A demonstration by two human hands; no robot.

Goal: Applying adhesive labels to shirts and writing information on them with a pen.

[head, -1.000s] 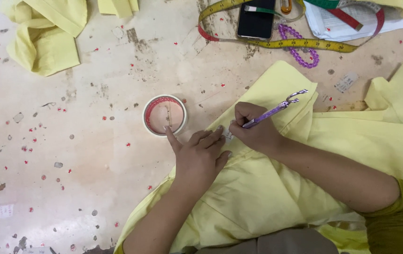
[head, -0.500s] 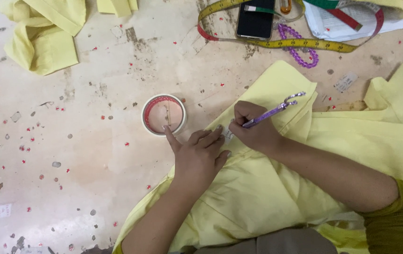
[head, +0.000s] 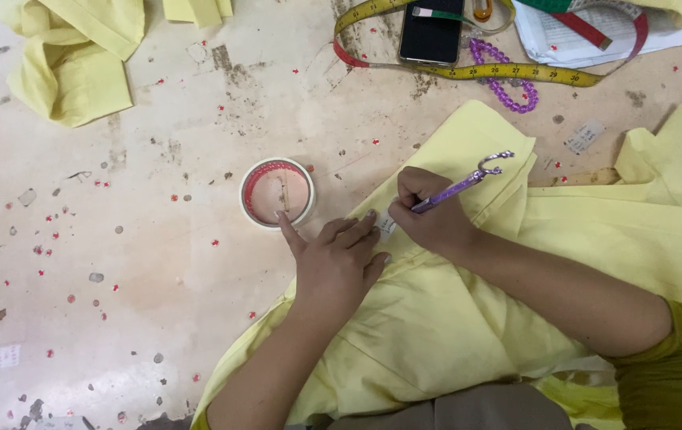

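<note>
My right hand [head: 430, 216] grips a purple pen [head: 462, 185] with its tip down on a small white label at the edge of a pale yellow garment [head: 452, 318]. My left hand [head: 337, 263] lies flat on the same cloth, fingers spread beside the label, its index finger touching the rim of a tape roll [head: 277, 193] that lies flat on the floor.
A yellow measuring tape [head: 508, 72], a black phone [head: 430, 33], a purple bead string [head: 504, 84] and papers [head: 603, 28] lie at the top. More yellow fabric [head: 78, 56] lies at the top left. The worn floor is speckled with red bits.
</note>
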